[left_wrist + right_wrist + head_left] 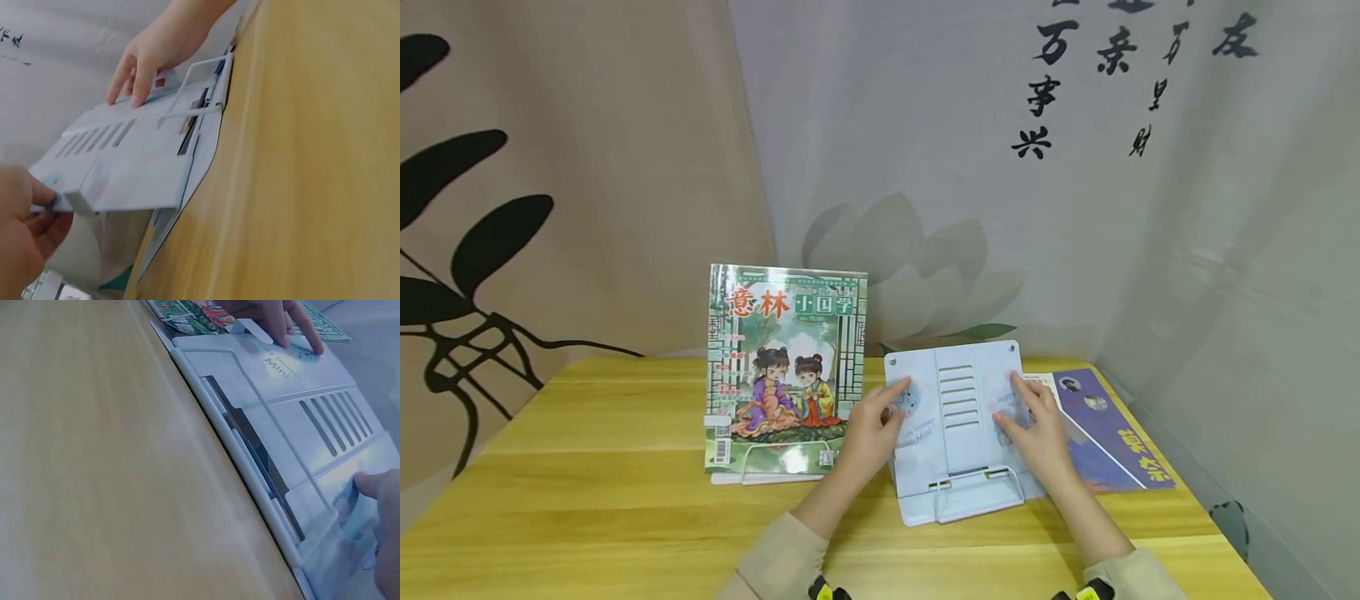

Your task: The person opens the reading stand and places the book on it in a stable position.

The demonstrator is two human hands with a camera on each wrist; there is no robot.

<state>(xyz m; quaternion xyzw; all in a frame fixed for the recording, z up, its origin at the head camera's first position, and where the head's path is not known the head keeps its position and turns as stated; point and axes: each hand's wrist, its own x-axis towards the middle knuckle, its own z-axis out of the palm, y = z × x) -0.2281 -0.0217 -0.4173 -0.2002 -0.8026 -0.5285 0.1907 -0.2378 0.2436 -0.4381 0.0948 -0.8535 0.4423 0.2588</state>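
Note:
A pale blue-white folding book stand (917, 467) with a slotted back panel and a wire page holder (981, 493) leans tilted on the table, its lower edge at the tabletop. My left hand (872, 425) grips the panel's left edge; in the left wrist view, the thumb of that hand (25, 219) lies in front and fingers curl behind. On the opposite edge my right hand (1041, 429) holds the panel, and the right wrist view shows its thumb (369, 484) pressing the front face. Slots (337, 422) run down the panel's middle.
To the left, a green illustrated magazine (790, 367) stands upright on another white stand (726, 478). A purple-covered book (1112, 442) lies flat at the right, partly behind the stand. The wooden table (587, 467) meets a printed curtain (880, 125) at the back.

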